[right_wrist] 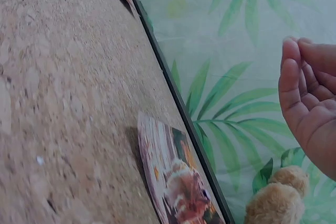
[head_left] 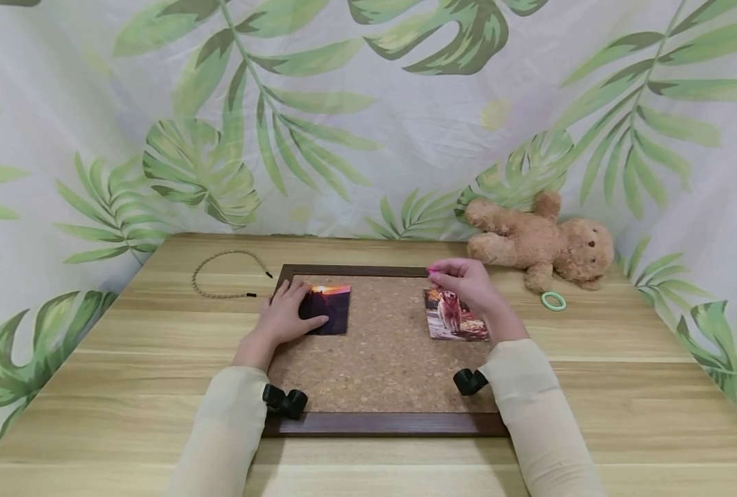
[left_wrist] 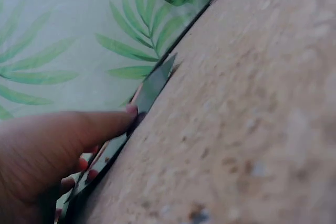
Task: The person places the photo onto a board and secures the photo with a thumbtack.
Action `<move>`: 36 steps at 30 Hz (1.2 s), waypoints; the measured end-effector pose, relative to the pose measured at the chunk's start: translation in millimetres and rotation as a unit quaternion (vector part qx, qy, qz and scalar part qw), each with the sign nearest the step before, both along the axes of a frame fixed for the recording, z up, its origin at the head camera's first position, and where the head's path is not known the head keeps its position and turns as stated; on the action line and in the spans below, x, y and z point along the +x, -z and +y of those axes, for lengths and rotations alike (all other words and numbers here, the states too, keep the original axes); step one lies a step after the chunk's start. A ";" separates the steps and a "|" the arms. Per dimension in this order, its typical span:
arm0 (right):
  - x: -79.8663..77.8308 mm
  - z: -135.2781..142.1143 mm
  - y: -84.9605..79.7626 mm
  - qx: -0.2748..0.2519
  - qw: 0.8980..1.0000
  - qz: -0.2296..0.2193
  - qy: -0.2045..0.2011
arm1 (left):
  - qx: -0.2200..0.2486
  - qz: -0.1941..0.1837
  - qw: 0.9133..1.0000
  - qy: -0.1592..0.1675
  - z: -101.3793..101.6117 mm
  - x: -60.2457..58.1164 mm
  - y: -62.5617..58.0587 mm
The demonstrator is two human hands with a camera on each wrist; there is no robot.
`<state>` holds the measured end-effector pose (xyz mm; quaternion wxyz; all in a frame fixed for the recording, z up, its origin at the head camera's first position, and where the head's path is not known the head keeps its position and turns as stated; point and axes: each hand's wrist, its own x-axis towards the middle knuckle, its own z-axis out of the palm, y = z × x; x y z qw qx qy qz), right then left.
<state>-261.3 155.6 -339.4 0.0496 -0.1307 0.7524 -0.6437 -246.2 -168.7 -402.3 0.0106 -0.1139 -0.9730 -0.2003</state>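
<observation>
A framed cork board (head_left: 387, 373) lies on the table between both arms. My left hand (head_left: 288, 314) rests on a dark sunset photo (head_left: 337, 307) at the board's upper left, fingers spread. In the left wrist view, the thumb of that hand (left_wrist: 63, 140) touches the photo's surface. Above the board's upper right, my right hand (head_left: 470, 283) pinches a small pink push pin (head_left: 433, 271) between thumb and fingers. Just below it a dog photo (head_left: 449, 319) lies on the cork, partly covered by the hand. The right wrist view shows the pinched fingertips (right_wrist: 292, 48), but no pin can be made out there.
A brown teddy bear (head_left: 536, 238) lies at the back right, with a light green ring (head_left: 553, 301) in front of it. To the left of the board is a twisted cord (head_left: 202, 266) with black ends. A leaf-patterned curtain (head_left: 319, 138) hangs behind the table.
</observation>
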 end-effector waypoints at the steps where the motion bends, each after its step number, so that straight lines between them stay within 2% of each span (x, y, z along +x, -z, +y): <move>1: -0.7 -1.6 0.1 -0.003 1.000 -0.002 0.001 | -0.001 -0.003 1.000 0.002 0.2 -1.6 0.5; 8: -6.9 -17.9 5.4 -0.013 1.000 -0.015 -0.008 | 0.004 -0.008 1.000 -0.008 -1.0 -8.1 2.5; 12: -12.9 -36.7 10.6 -0.001 0.999 -0.034 -0.001 | 0.006 -0.006 1.000 -0.024 -3.5 -9.3 3.7; 15: -18.5 -53.9 16.5 0.009 0.999 -0.046 -0.010 | 0.009 -0.010 0.999 -0.030 -5.2 -9.8 4.7; 25: -40.4 -118.4 33.6 0.036 0.997 -0.060 -0.017 | 0.001 -0.001 1.000 -0.026 -5.7 -8.8 4.0; 30: -43.6 -145.2 37.5 0.052 0.997 -0.057 -0.020 | 0.002 -0.004 1.000 -0.016 -5.2 -6.4 2.4; 36: -47.0 -168.8 48.7 0.039 0.997 -0.070 -0.017 | 0.004 -0.005 1.000 -0.013 -4.9 -3.1 1.1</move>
